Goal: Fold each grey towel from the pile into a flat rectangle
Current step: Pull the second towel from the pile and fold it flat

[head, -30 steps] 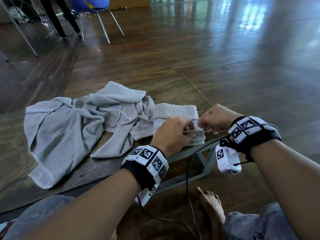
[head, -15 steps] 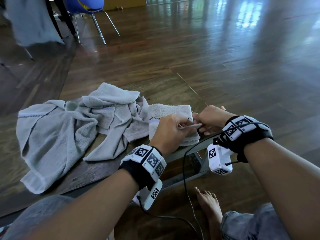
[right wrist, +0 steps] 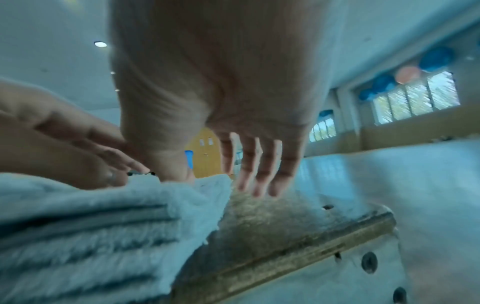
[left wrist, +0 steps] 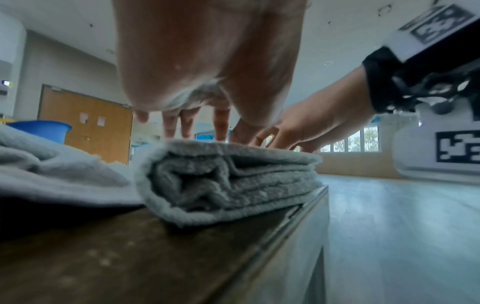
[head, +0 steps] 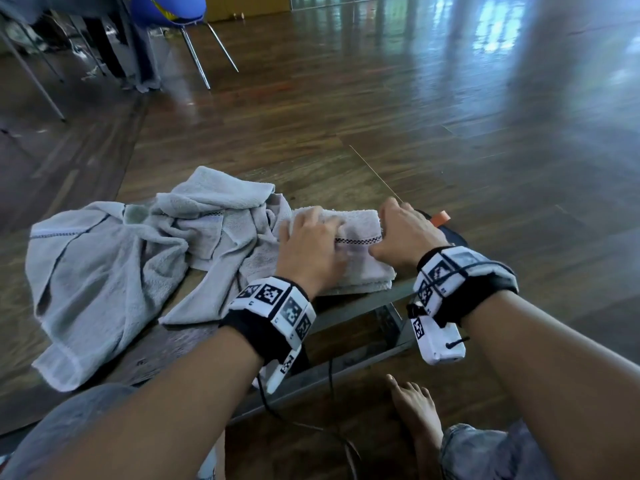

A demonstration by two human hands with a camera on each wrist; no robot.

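Terry-cloth softness lies under our left hand (head: 313,245), its straight fingers pressing flat on the folded grey towel (head: 360,261); our right hand (head: 403,233) rests relaxed at its right edge, thumb on the cloth, fingertips (right wrist: 255,185) reaching the wood. Thick layered and rectangular, it sits at the bench (head: 138,358)'s near right corner. Left of it sprawls the rumpled pile (head: 114,265).

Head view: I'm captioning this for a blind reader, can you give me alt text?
Both hands, left hand and right hand, press flat on a folded grey towel at the corner of a low wooden table. To its left lies a pile of unfolded grey towels.
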